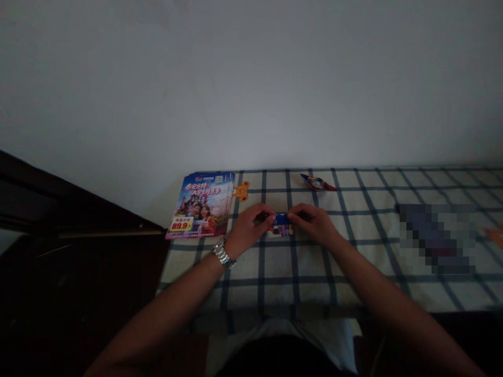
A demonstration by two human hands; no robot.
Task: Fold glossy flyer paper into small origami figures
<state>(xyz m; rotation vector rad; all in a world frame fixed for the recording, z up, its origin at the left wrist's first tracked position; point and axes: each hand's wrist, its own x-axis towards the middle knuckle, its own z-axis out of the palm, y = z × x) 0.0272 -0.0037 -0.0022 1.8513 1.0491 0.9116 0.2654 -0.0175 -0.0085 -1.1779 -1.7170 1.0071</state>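
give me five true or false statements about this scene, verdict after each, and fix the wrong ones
1. The left hand and right hand both hold the small printed paper. True.
2. The silver watch is on the right wrist. False: it is on the left wrist.
3. The leaflet stack lies to the left of both hands. True.
4. The cloth is plain. False: dark stripes cross it in a grid.
5. The blue-and-red piece lies apart from both hands. True.

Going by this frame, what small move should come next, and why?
Probably the left hand and right hand should press along the upper edge of the printed paper, since fingers of both already pinch it near the top, one on each side.
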